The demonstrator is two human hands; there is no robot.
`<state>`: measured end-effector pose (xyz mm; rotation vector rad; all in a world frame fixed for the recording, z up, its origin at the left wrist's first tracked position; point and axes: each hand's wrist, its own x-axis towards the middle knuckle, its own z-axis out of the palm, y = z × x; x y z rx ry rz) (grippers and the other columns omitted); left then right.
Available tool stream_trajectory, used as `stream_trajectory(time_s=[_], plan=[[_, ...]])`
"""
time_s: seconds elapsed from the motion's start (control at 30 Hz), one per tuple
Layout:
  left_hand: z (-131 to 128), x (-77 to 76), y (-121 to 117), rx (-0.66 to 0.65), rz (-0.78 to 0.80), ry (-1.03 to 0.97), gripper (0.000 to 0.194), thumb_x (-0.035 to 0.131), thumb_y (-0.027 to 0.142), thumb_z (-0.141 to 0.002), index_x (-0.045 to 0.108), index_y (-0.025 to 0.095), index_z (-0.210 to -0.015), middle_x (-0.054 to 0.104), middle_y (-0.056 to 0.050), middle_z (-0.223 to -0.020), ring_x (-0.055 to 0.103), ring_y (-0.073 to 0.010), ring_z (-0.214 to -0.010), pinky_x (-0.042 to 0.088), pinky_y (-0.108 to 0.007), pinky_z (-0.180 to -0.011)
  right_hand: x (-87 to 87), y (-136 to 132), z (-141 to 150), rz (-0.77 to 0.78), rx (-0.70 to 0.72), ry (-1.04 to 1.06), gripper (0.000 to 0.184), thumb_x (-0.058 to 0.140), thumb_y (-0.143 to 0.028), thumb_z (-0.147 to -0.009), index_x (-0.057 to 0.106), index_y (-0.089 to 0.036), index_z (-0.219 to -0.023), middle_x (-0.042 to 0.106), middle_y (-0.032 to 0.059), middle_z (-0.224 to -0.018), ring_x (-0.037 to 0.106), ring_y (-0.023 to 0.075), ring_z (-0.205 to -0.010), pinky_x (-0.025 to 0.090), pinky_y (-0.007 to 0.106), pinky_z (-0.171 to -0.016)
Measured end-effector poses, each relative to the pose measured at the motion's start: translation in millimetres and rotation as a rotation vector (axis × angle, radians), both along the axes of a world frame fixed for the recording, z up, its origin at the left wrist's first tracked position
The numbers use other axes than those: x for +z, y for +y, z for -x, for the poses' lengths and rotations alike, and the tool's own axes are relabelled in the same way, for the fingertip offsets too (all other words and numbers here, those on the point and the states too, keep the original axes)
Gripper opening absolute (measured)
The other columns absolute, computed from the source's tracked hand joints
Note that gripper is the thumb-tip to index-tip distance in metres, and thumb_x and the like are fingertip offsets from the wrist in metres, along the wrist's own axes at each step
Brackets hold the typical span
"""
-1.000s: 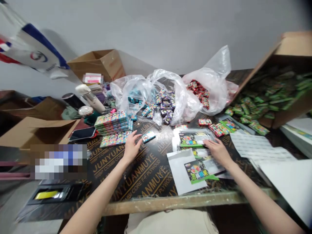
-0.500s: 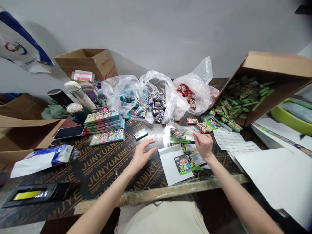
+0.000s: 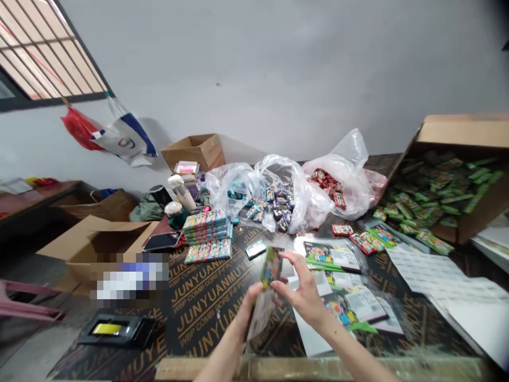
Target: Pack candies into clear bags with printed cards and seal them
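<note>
A printed plastic packet, green and black with a clear lower part, stands tilted above the near middle of the table. My left hand grips its lower left side, some fingers hidden behind it. On the right edge, the thumb and forefinger of my right hand close on the same packet. Similar flat packets lie on white sheets below and right of my right hand. A small white-topped packet rests just beyond my hands.
Left stands a stack of colourful packs beside a phone. Behind are clear bags of small blue, purple and red packets. A tipped carton spills green packets at right. A taped table edge runs in front.
My right hand has lifted a packet from the pile and brought it left to my left hand, which now holds it too. The camera view has shifted.
</note>
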<state>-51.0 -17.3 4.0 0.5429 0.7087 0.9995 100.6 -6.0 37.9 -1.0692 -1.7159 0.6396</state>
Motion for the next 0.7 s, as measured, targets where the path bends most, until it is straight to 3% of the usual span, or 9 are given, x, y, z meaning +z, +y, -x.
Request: stream_trajectory(time_s=[0.13,0.23,0.3,0.43,0.53,0.6,0.7], plan=[[2.3,-20.7,-1.4,-0.228,-0.143,0.088,0.064,0.065,0.057,-0.054,0.063,0.010,-0.097,0.065,-0.015,-0.088,0.062,-0.0259,-0.074,0.045,-0.035,-0.067,6.1,24.1,-5.4,0.074,0.031,-0.018,0.042,0.071,-0.035,-0.063,0.053,-0.022,-0.099,0.054,0.0029,-0.092,0.051,0.0203,-0.088,0.042,0.032,-0.078],[1.9,-27.1,3.1,-0.245,-0.208,0.122,0.066,0.070,0.058,-0.047,0.063,0.013,-0.096,0.063,-0.013,-0.087,0.061,-0.0246,-0.072,0.043,-0.032,-0.061,7.9,30.1,-7.1,0.129,0.153,-0.095,0.033,0.076,-0.036,-0.055,0.053,-0.019,-0.071,0.050,-0.0007,-0.074,0.048,0.0164,-0.072,0.040,0.027,-0.066],[3.0,-22.9,3.4,-0.234,-0.245,0.126,0.064,0.071,0.056,-0.047,0.063,0.016,-0.096,0.062,-0.010,-0.084,0.058,-0.0200,-0.064,0.040,-0.028,-0.056,8.5,31.4,-11.1,0.145,0.291,-0.166,0.033,0.077,-0.037,-0.053,0.052,-0.018,-0.063,0.049,-0.0012,-0.071,0.047,0.0156,-0.072,0.039,0.026,-0.067],[5.6,-2.7,-3.2,-0.214,-0.271,0.169,0.052,0.071,0.046,-0.053,0.065,0.016,-0.095,0.060,-0.005,-0.073,0.051,-0.0137,-0.056,0.036,-0.024,-0.054,5.9,32.8,-23.6,0.259,0.536,-0.344,0.037,0.076,-0.041,-0.052,0.059,-0.018,-0.077,0.052,0.0009,-0.081,0.047,0.0180,-0.083,0.040,0.028,-0.074],[8.1,13.6,-9.7,-0.173,-0.207,0.218,0.040,0.071,0.039,-0.057,0.067,0.011,-0.085,0.061,-0.004,-0.067,0.052,-0.0142,-0.061,0.038,-0.023,-0.060,0.7,35.2,-29.6,0.367,0.635,-0.289,0.051,0.075,-0.040,-0.054,0.058,-0.021,-0.098,0.055,-0.0001,-0.083,0.050,0.0168,-0.080,0.041,0.029,-0.076],[10.6,23.2,-12.0,-0.117,-0.123,0.238,0.034,0.070,0.035,-0.059,0.067,0.010,-0.082,0.062,-0.004,-0.066,0.054,-0.0140,-0.062,0.039,-0.023,-0.061,-4.6,36.4,-29.0,0.394,0.563,-0.083,0.057,0.075,-0.040,-0.057,0.055,-0.023,-0.107,0.057,0.0002,-0.086,0.052,0.0166,-0.082,0.041,0.030,-0.079],[13.5,31.9,-10.9,0.014,0.012,0.263,0.033,0.068,0.032,-0.061,0.065,0.013,-0.087,0.064,-0.003,-0.067,0.054,-0.0131,-0.058,0.040,-0.022,-0.057,-16.4,32.7,-20.3,0.424,0.291,0.264,0.051,0.070,-0.043,-0.063,0.055,-0.023,-0.108,0.058,0.0042,-0.097,0.052,0.0198,-0.097,0.040,0.033,-0.085]])
